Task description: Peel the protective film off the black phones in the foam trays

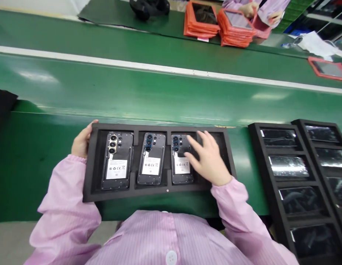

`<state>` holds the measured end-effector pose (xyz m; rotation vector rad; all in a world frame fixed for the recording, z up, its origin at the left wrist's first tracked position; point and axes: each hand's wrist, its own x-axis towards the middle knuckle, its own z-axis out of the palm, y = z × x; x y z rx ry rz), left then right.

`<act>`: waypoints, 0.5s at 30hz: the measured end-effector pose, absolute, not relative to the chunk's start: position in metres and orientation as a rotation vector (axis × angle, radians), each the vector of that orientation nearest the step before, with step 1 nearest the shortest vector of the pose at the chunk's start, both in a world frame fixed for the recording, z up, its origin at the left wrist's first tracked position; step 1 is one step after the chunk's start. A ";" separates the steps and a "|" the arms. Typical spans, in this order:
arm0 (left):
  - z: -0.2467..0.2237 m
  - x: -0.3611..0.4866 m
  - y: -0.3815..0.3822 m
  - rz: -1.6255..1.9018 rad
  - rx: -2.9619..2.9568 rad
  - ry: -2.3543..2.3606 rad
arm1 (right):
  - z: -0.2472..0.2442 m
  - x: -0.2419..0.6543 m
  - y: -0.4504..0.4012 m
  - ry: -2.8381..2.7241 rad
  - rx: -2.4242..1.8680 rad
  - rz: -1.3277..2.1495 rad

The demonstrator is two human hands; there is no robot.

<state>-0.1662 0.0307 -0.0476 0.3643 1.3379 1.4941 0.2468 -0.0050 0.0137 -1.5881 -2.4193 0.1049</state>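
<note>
A black foam tray point(89, 180) lies in front of me with three phones in its compartments, their backs uncovered. The left phone point(117, 167) has a light gold camera surround. On the middle phone point(151, 163) and the right-hand phone point(181, 167) the surround is blue. Each one carries a white label. My left hand point(81, 143) grips the tray's upper left corner, thumb on the rim. Over the right-hand phone and the compartment beside it is my right hand point(211, 160), fingers spread, holding nothing. It hides part of that compartment; whether its fingertips touch the phone I cannot tell.
Two more black foam trays point(280, 204) with dark glossy panels stand at right on the green bench point(127, 88). Stacks of orange-framed pieces point(201, 27) lie across the bench. Behind them are a co-worker's hands point(249, 9). A black object point(2, 106) sits at far left.
</note>
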 end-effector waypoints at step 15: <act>-0.047 -0.182 0.025 1.131 0.732 1.467 | -0.016 0.208 -0.005 -2.474 -1.746 0.097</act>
